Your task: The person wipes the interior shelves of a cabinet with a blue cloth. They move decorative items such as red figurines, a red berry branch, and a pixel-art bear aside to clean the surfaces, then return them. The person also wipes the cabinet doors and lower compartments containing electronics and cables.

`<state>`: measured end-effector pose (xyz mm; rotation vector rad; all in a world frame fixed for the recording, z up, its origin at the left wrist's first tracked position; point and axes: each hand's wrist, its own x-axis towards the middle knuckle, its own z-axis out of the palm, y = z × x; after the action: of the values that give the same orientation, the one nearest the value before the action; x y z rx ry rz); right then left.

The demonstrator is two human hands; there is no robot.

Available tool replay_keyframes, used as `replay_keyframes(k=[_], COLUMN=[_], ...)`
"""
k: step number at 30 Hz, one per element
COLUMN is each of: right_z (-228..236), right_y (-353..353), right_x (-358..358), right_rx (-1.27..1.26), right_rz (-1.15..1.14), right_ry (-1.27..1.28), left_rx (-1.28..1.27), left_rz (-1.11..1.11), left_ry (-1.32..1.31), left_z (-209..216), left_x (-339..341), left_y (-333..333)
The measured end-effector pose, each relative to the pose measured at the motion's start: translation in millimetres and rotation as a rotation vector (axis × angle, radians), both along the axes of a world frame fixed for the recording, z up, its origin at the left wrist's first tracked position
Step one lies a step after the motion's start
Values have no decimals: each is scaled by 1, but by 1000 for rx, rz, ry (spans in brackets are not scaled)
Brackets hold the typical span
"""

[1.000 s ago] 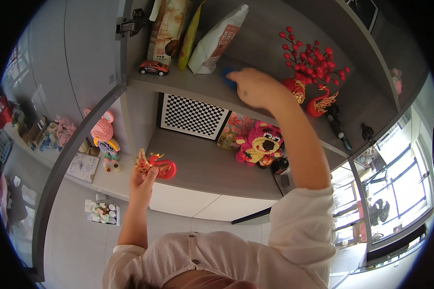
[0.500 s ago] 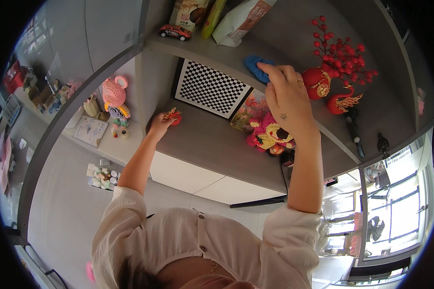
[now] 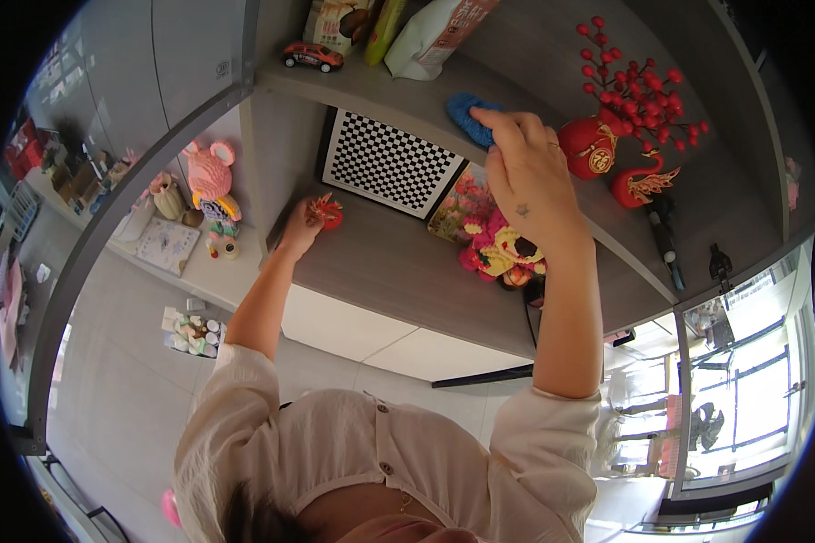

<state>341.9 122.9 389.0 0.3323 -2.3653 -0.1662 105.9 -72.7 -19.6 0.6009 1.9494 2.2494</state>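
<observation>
My right hand point(image 3: 536, 176) is closed on a blue cloth point(image 3: 471, 118), pressing it against the front part of the upper shelf point(image 3: 371, 89). Just right of that hand stands a round red vase point(image 3: 589, 145) with red berry branches point(image 3: 638, 100), and a red swan ornament point(image 3: 638, 185) with gold wings. Down on the lower shelf point(image 3: 380, 253), my left hand point(image 3: 299, 231) grips a small red and gold ornament point(image 3: 328, 214) near the left side panel. The fingers hide part of its shape.
A framed black-and-white checkerboard point(image 3: 391, 163) leans at the back of the lower shelf, beside a floral picture point(image 3: 462, 204) and a crocheted doll point(image 3: 498, 249). Above are a toy car point(image 3: 313, 56) and upright bags point(image 3: 435, 36). A pink crocheted figure point(image 3: 211, 172) stands left.
The whole view has shifted slightly, so the shelves appear a little further left. The right hand and the cloth look almost unmoved against the shelf; the left hand still grips the ornament.
</observation>
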Motion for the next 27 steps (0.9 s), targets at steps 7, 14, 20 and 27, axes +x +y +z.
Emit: replay_keyframes(k=[7,14,20,27], right_z=[-1,-4,-5,-7], right_y=[2,9,3,13], right_x=[1,2,0,2], right_rx=[-24,-30,-31,-71], right_rz=[24,47,55,87], right_ry=[3,33,58,36], left_rx=[-234,-128,-524,-648], left_rz=[584,705,918,689], left_ry=[477,1232,1110,973], left_z=[80,353,437,457], left_x=[102,154,86,55], left_y=[-28,-25,39,61])
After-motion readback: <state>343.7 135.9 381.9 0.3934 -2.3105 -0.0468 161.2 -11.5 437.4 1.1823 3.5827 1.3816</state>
